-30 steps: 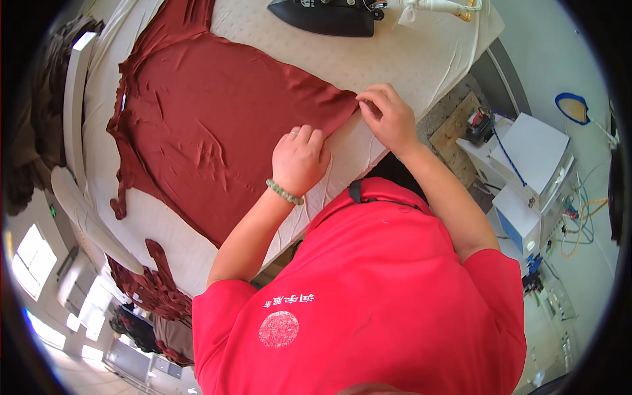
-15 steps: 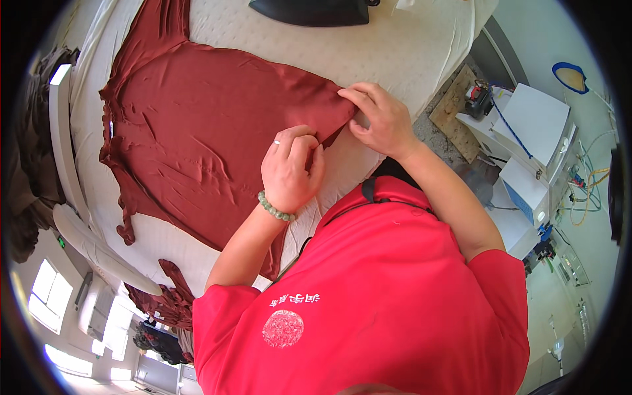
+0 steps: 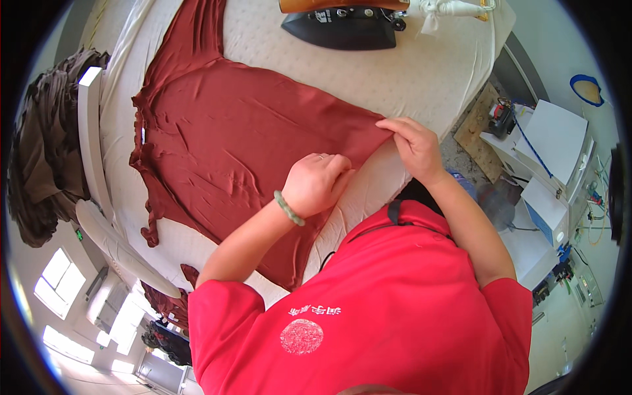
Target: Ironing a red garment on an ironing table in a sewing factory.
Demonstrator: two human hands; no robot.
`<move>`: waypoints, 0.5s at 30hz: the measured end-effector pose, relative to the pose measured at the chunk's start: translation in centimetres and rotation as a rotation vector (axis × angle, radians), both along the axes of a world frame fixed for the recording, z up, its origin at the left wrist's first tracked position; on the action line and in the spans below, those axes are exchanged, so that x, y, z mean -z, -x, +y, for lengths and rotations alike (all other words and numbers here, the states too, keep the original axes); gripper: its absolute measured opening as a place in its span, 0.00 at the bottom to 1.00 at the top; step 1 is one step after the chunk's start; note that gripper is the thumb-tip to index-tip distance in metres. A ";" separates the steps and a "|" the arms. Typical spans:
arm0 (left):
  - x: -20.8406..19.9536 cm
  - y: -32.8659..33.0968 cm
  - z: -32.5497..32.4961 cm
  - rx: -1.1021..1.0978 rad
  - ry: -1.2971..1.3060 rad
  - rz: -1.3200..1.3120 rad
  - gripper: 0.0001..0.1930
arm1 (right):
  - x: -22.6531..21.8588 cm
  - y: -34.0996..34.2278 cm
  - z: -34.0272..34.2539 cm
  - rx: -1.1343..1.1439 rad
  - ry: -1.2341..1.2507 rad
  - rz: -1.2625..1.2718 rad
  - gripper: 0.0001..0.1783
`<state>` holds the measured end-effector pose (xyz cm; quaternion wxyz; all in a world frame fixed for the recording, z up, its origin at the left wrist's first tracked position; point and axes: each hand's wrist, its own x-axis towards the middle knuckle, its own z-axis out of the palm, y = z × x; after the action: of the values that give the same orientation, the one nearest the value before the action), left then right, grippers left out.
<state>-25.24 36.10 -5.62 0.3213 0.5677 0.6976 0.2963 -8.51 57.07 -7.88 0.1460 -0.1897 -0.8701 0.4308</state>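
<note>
A dark red long-sleeved top [image 3: 230,131] lies spread on the padded pale ironing table [image 3: 289,56]. Its gathered neckline points left, and one sleeve runs up to the far edge. My right hand [image 3: 419,149] pinches the right-hand corner of the hem between thumb and fingers. Lower along the same hem, my left hand [image 3: 317,184], with a ring and a green bead bracelet, has its fingers curled closed on the fabric edge. Small creases show in the middle of the cloth. A black iron [image 3: 342,29] with a brown handle rests beyond the garment.
A white rail [image 3: 92,125] borders the table's left side, with dark brown garments [image 3: 49,145] piled beyond it. A narrow white padded board [image 3: 125,247] juts out at lower left. White machine boxes [image 3: 553,141] with cables stand to the right.
My hands have drawn apart along the hem, which now lies straighter, its folded corner opened out. The view has shifted, so more of the iron shows.
</note>
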 end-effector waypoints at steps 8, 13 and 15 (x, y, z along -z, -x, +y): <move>1.2 23.7 4.8 -0.067 0.066 0.642 0.11 | -1.1 0.1 0.4 0.086 0.254 -0.192 0.12; -0.3 29.0 5.5 0.099 0.343 0.647 0.05 | -1.5 1.1 -0.4 0.199 0.275 -0.290 0.04; -0.6 29.3 5.7 0.130 0.354 0.619 0.04 | -1.3 1.1 -0.4 0.216 0.253 -0.315 0.04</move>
<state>-54.56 41.77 -5.05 0.2062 0.6093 0.7648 -0.0360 -9.65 56.68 -6.57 0.0289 -0.3635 -0.7958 0.4835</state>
